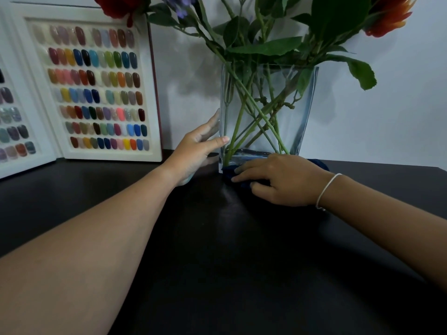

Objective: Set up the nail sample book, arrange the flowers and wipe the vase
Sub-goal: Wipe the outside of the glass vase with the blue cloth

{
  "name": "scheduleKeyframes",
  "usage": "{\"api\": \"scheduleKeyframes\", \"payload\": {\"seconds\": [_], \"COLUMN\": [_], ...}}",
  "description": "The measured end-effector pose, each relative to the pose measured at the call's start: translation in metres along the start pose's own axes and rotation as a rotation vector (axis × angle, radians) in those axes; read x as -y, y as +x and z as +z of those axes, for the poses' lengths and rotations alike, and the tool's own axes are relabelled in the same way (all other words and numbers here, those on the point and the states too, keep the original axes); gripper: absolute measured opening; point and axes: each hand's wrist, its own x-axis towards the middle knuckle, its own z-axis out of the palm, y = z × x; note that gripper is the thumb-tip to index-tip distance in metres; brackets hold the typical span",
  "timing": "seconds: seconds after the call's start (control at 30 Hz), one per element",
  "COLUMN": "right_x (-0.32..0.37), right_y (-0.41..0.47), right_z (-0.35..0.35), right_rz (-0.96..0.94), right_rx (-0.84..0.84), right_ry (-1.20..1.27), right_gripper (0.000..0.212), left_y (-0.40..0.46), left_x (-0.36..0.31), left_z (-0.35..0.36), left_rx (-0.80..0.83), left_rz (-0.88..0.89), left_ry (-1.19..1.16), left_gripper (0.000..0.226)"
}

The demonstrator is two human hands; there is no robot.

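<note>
Left hand (197,147): forearm reaches in from the near left; palm against the left wall of the glass vase (267,112), thumb laid across the near face, fingers straight along the far side of that wall. Bracing, not curled closed.

Right hand (278,178): forearm enters from the right, thin white bracelet (326,192) at the wrist. Palm down, fingers extended leftward, pressing a dark blue cloth (233,175) onto the black table (217,262) against the base of the vase's near face. No curled grip seen.

Obscured: most of the cloth lies under the hand; only its left end and a bit behind the wrist show. Flower heads, red (113,6), purple (179,4) and orange (389,18), are cut off at the top edge. Left fingertips blur behind the glass.

Positions: vase stands upright at the far middle of the table, stems (256,117) crossing inside, between the two hands. Nail sample book (94,88) stands open against the wall, left of the vase, apart from the left hand; its left page is cut off.
</note>
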Motion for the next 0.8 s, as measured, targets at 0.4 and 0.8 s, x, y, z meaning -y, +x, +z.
{"api": "scheduleKeyframes", "payload": {"seconds": [0.4,0.8], "right_x": [-0.028,-0.012], "right_y": [-0.047,-0.039], "right_z": [-0.004,0.003], "right_rz": [0.111,0.102], "right_rx": [-0.014,-0.147], "right_ry": [0.075,0.160], "right_gripper": [0.036,0.046], "left_y": [-0.001,-0.001], "left_x": [-0.002,0.000], "left_z": [0.001,0.001], "left_rx": [0.005,0.007], "left_rz": [-0.006,-0.010], "left_ry": [-0.023,-0.019], "left_gripper": [0.054,0.057]}}
